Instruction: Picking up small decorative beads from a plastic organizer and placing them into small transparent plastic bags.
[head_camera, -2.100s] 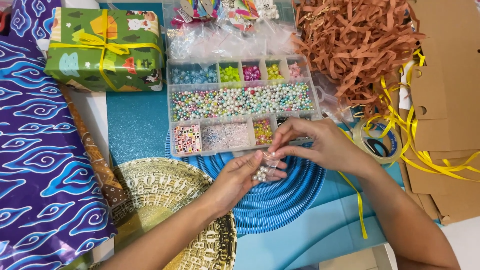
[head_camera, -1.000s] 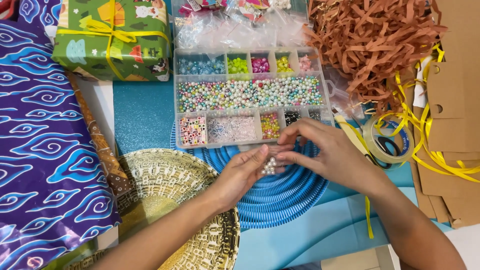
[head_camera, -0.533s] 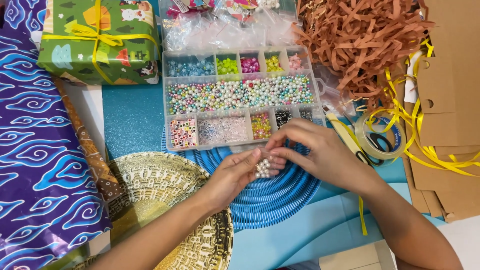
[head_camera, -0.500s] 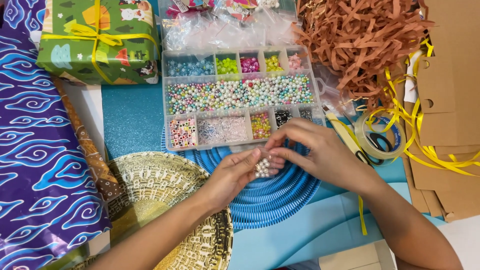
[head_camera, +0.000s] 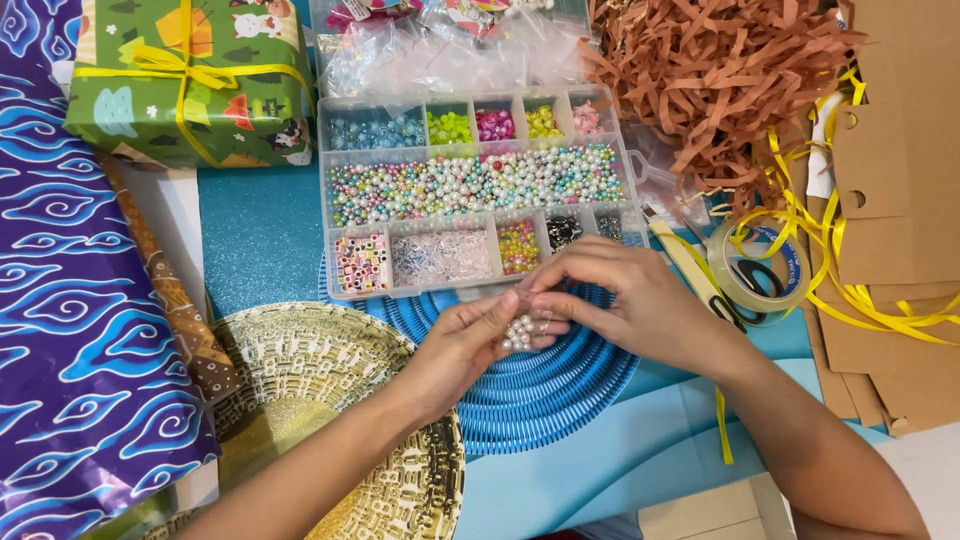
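Note:
My left hand (head_camera: 462, 345) holds a small clear bag of white pearl beads (head_camera: 518, 331) between thumb and fingers. My right hand (head_camera: 630, 300) pinches the top edge of the same bag from the right. Both hands hover over a round blue ribbed mat (head_camera: 540, 395). Just beyond them lies a clear compartment box of beads (head_camera: 475, 185), open, with pastel pearls in its long middle row and coloured beads in the smaller cells.
A gold patterned plate (head_camera: 320, 380) sits lower left. A green wrapped gift with yellow ribbon (head_camera: 190, 85) lies upper left beside purple patterned wrapping paper (head_camera: 70, 330). Brown shredded paper (head_camera: 710, 85), a tape roll (head_camera: 760, 275), scissors, yellow ribbon (head_camera: 830, 270) and cardboard pieces (head_camera: 900, 200) fill the right side.
Both hands stay together on the small bag, which has dropped a little lower over the mat. The view has shifted slightly.

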